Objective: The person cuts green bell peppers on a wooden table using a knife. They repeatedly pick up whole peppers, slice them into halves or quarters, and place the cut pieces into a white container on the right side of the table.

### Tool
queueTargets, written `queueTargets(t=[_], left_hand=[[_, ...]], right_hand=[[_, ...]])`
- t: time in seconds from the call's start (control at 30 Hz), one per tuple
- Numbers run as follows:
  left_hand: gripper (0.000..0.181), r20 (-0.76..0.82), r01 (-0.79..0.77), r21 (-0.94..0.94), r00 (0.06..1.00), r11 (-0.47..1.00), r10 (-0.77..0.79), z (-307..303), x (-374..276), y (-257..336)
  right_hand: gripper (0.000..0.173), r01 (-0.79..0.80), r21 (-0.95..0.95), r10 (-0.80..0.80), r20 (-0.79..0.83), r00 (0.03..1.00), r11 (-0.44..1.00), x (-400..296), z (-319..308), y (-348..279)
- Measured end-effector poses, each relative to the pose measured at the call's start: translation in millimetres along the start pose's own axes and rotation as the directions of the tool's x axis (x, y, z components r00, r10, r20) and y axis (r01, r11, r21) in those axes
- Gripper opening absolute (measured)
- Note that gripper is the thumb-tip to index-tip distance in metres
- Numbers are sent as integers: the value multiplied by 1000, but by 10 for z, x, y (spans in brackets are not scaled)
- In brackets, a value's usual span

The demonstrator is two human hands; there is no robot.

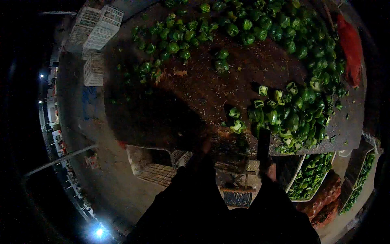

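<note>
My right hand [271, 172] grips a broad dark-bladed knife [264, 143], probably a cleaver, at the near edge of a dark, worn table [195, 100]. The blade points away from me. Beyond its tip and to the right lies a heap of cut green bell peppers [289, 119], some showing pale insides. Two loose pepper pieces [236, 125] sit just left of the heap. My left hand [207, 146] is at the table's near edge, mostly lost in shadow; its fingers and anything in them cannot be made out.
Many whole green bell peppers [262, 23] cover the table's far side, near a red sack [350, 52]. Crates of cut peppers [312, 175] and reddish full sacks [326, 195] stand low at right. White plastic crates [103, 27] are stacked at far left; another crate [152, 163] stands below the table.
</note>
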State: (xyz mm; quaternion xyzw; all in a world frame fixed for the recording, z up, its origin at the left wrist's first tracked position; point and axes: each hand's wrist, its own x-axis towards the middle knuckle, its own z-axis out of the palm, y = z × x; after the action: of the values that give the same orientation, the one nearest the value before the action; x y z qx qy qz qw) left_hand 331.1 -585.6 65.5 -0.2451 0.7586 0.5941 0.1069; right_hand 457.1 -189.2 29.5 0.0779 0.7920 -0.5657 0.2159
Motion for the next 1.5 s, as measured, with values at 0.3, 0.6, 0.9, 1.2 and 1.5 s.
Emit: queueTargets(t=[0.3,0.6,0.9,1.2,1.5], left_hand=[[37,150,3,-77,989,997,9,-457,240,50],[35,28,-144,-335,986,931,163,-1230,967,-71],[39,121,-86,357,992,930,45,-459,925,1292],[53,397,-564,203,795,801,459,1576,3010,2021],[81,464,-747,547,646,378,606,2657,4374,2943]], right_hand=[[19,-346,-32,341,-108,934,938,-508,382,-831],[22,-359,27,360,-27,933,933,-158,935,-1209],[25,-358,176,366,-14,930,917,-68,549,-1095],[35,-543,170,551,1,835,822,45,519,-1019],[56,-568,811,674,341,655,141,-115,671,-836]])
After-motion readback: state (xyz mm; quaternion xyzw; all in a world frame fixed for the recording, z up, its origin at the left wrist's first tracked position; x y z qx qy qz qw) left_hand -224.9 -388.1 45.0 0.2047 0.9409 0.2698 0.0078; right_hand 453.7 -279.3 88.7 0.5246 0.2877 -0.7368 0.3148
